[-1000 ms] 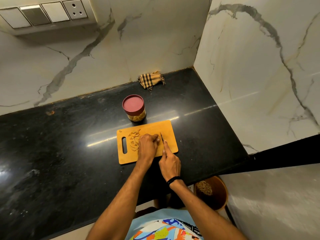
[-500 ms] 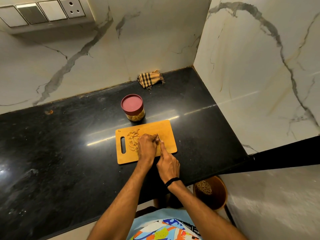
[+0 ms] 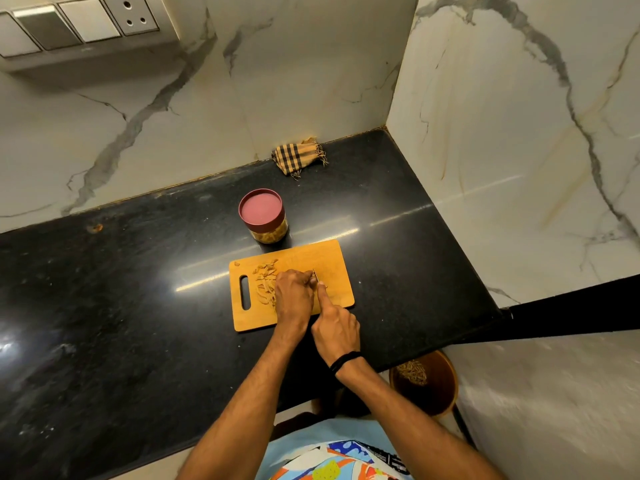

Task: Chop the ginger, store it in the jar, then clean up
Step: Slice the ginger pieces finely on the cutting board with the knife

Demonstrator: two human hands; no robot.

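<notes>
View from above of a black stone tabletop set in a corner of marble walls. A wooden board lies near its front edge, handle slot to the left. A loose pile of pale cut ginger sits on the board's left half. The left hand rests on the board just right of the pile, fingers curled downward; whatever is under them is hidden, so a grip cannot be confirmed. The right hand grips a knife, forefinger stretched along its back, the thin blade touching the left fingertips. A jar with a closed maroon lid stands just behind the board. A folded checked cloth lies against the back wall. A brown bin sits on the floor below the tabletop's right end.
</notes>
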